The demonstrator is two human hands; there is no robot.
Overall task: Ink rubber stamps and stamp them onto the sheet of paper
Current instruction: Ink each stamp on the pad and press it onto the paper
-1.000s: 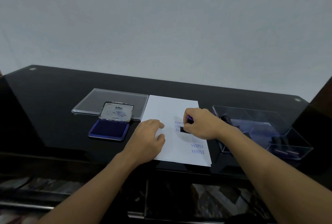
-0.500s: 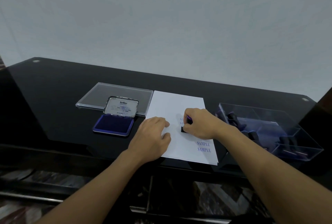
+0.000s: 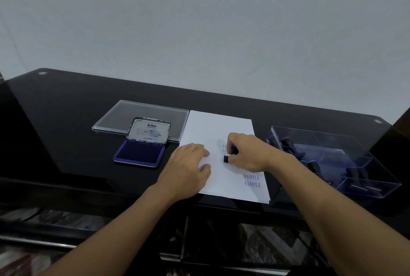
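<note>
Glossy black table (image 3: 66, 120), pretty reflective. On it, going left to right: a flat clear plastic lid (image 3: 142, 114) with an open blue ink pad (image 3: 138, 153) just in front of it, a white sheet of paper (image 3: 213, 127), then a clear divided box (image 3: 377, 183).

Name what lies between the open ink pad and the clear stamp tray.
In the head view, the sheet of paper lies there, with the left hand resting on it and the right hand holding a stamp on it.
</note>
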